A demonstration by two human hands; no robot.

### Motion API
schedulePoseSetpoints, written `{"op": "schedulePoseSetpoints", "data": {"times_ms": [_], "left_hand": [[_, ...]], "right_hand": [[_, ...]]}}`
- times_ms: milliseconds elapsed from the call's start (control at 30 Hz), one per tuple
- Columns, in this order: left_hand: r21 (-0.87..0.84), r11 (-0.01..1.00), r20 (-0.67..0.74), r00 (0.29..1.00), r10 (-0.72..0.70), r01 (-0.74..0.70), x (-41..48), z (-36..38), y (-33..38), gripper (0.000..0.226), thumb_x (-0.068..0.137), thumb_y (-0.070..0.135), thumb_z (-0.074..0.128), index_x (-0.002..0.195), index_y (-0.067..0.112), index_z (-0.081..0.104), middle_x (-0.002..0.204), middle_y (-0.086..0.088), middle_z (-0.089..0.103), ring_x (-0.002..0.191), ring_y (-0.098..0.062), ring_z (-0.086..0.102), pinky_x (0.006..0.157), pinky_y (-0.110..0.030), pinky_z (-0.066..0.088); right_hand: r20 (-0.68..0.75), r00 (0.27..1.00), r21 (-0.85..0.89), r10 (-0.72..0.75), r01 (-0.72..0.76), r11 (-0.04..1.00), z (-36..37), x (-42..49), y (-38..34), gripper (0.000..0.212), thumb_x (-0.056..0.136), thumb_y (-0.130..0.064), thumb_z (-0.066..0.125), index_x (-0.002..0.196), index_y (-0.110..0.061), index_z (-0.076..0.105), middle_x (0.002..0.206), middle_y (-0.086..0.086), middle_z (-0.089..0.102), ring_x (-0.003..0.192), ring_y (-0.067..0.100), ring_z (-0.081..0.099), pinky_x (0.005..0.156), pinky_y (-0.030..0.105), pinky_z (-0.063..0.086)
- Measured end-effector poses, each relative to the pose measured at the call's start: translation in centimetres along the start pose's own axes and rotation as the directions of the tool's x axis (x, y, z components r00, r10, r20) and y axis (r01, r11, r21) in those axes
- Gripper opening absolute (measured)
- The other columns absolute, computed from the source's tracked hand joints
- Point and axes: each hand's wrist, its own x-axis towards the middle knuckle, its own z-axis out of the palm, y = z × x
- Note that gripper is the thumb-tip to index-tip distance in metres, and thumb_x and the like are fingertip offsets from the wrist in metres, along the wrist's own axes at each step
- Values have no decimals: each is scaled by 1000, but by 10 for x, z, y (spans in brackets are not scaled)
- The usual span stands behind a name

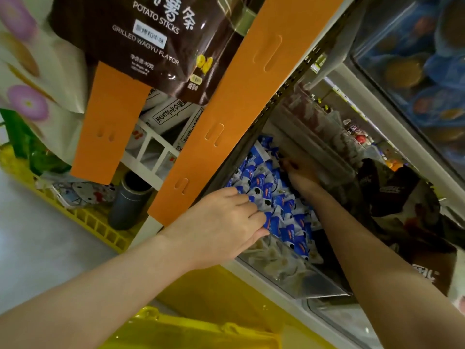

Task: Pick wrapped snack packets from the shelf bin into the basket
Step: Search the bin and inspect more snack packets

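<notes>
Blue-white snack packets [274, 197] heaped in clear shelf bin [289, 275], left hand [221, 222] grip grasping some, right hand [300, 173] grip (shadowed) unclear.

Pale grey smooth floor [37, 235] at left. Tall orange cardboard shelf panel [226, 109] running diagonally. White slatted shelf rail [161, 139] left of it. Shelf interior dim, floor brighter.

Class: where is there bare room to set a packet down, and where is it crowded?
Bare: grey floor between yellow lattice basket and left forearm. Crowded: the clear bin, packed with blue packets, left hand and right hand both among them.
</notes>
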Motion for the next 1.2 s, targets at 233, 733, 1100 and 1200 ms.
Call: {"op": "schedulePoseSetpoints", "data": {"times_ms": [233,733,1100,1200], "left_hand": [[6,1000,-17,1000,21,-21,-1,2,-2,33,94,32,38,82,19,65,71,7,64,63,-10,57,64,-23,43],[19,1000,32,999,-17,17,-2,-1,0,32,94,30,35,81,21,63,72,7,63,65,-10,56,65,-24,43],[40,948,182,931,-317,315,-4,-15,32,38,99,36,26,127,21,46,126,2,51,120,-15,41,106,-29,25],[-280,791,159,839,-521,544,-7,-26,52,46,96,39,35,139,24,30,139,7,38,129,-7,31,106,-25,25]], "right_hand": [[-129,992,-104,-11,-3,995,-22,10,18,26,99,-22,40,114,-10,58,113,11,60,94,18,58,79,21,39],[-290,951,84,110,-89,992,-14,5,1,24,90,-17,58,112,-8,62,113,10,64,95,15,60,76,20,44],[-424,875,191,-233,338,922,-51,-124,-40,11,85,-17,65,93,-23,59,78,-22,54,67,-12,53,61,-3,39],[-396,873,336,-284,426,840,-57,-174,-38,15,83,-15,67,93,-24,61,82,-17,59,76,-8,57,70,6,46]]}}
